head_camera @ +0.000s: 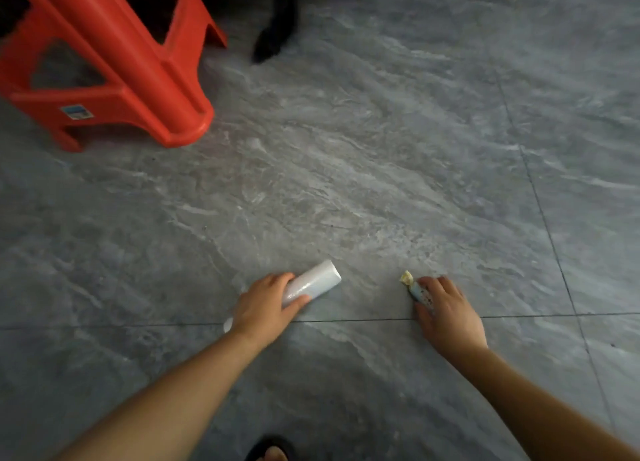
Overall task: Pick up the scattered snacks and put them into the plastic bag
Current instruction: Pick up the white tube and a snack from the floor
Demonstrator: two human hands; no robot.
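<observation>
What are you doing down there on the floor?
A person is reaching down to the grey tiled floor. The left hand grips a white roll, perhaps rolled plastic bags. The right hand holds a small wrapped snack with a yellow twisted end. A red stool stands further off, to the left.

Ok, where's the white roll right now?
Head view, low centre: the white roll lies on the grey floor, gripped by the left hand, with the right hand and its wrapped snack just to its right.
</observation>
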